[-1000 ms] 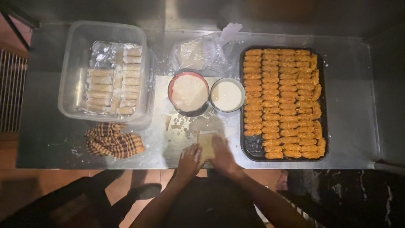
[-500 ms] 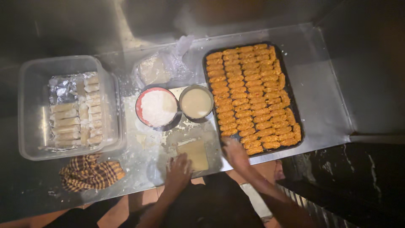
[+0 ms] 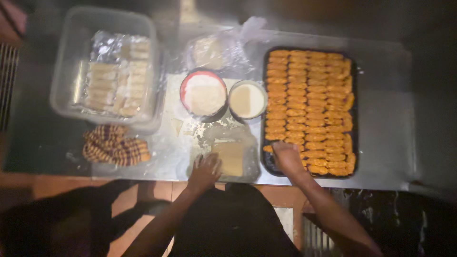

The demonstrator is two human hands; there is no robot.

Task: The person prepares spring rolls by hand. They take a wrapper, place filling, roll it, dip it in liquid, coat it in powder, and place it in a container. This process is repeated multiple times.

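A pale square pastry sheet (image 3: 230,156) lies on the steel table near its front edge. My left hand (image 3: 205,170) rests on the table with fingers spread, touching the sheet's left edge. My right hand (image 3: 286,155) is over the near left corner of a black tray (image 3: 352,159) packed with rows of orange filling sticks (image 3: 309,100); its fingers curl down onto a stick there. Whether it grips the stick is unclear in the blur.
A red-rimmed bowl of white powder (image 3: 203,93) and a smaller bowl of pale liquid (image 3: 247,100) stand behind the sheet. A clear plastic tub (image 3: 107,71) holds foil and rolled pieces at left. A striped cloth (image 3: 114,146) lies below it. A plastic bag (image 3: 214,50) sits at the back.
My right hand has left the pastry sheet and moved right onto the tray's near left corner. My left hand stays by the sheet. The camera view shifted.
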